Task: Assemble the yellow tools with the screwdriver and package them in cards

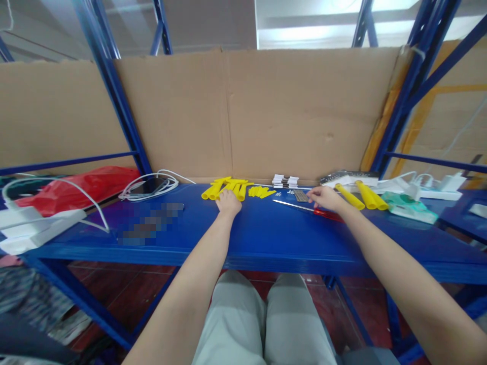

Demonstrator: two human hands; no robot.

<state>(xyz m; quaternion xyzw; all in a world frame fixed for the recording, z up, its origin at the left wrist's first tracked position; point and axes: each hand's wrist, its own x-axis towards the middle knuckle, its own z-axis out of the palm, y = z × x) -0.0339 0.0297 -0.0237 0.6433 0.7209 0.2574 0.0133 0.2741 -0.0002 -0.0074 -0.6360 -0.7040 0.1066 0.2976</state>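
Observation:
My left hand [229, 203] is at the front of a pile of yellow tapered tubes [208, 192], its fingers bent over one of them and partly hidden. Close to its right lies a row of smaller yellow pieces [258, 191]. My right hand [324, 196] has its thumb and fingers drawn together low over the table; whatever is between them is too small to make out. Thin grey strips [301, 195] lie just left of those fingertips. Below that hand rests a screwdriver [292, 205], its red handle partly under my wrist.
Small white stacks [285, 181] stand against the cardboard back panel [274, 111]. More yellow tubes [367, 195] and a green packet [409, 207] lie right. Coiled white cable [167, 183], a red bag [83, 187] and a power strip [41, 228] occupy the left of the blue table [266, 238].

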